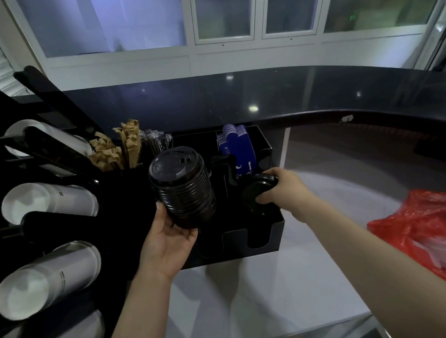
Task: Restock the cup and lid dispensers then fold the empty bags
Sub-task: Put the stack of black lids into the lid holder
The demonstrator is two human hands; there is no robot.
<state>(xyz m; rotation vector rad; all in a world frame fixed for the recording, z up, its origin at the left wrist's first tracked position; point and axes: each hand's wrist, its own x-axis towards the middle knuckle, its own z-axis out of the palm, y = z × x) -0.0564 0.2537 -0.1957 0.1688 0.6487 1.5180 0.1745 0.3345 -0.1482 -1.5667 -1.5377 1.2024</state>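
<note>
The right hand (pixel 282 189) grips a few black lids (pixel 259 191) over the organizer (pixel 276 229) slot; seat them flat. The left hand (pixel 172 235) cups the tilted lid stack (pixel 183 187), fingers curled beneath; keep it level.

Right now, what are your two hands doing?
Left hand: holding a tall stack of black plastic cup lids.
Right hand: closed on a small stack of black plastic lids in the black organiser tray.
</note>
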